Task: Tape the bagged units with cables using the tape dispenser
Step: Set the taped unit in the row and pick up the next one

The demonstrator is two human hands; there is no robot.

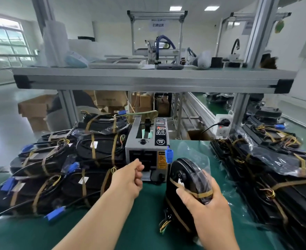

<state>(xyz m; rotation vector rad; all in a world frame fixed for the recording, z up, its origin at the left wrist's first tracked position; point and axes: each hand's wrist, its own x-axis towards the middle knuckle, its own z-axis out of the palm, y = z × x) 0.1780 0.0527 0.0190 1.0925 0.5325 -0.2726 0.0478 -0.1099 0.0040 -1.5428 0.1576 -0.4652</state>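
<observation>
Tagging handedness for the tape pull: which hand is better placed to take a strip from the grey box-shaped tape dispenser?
Left. The left hand sits at the front outlet of the grey box-shaped tape dispenser, while the right hand grips the black unit in its clear plastic bag.

White walls (112,24), glossy pale floor (2,112), window (6,42) at left — ceiling panels (175,8) lit above an aluminium shelf (148,80).

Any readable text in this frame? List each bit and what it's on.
"SEMI", roughly, over two Chinese characters too small to read: round black button on the tape dispenser.
Yellow warning label on the dispenser's front: too small to read.
Hanging sign at the back: Chinese characters, blurred.
Print on the cardboard box: blurred.
White labels on the bagged units: unreadable.
</observation>
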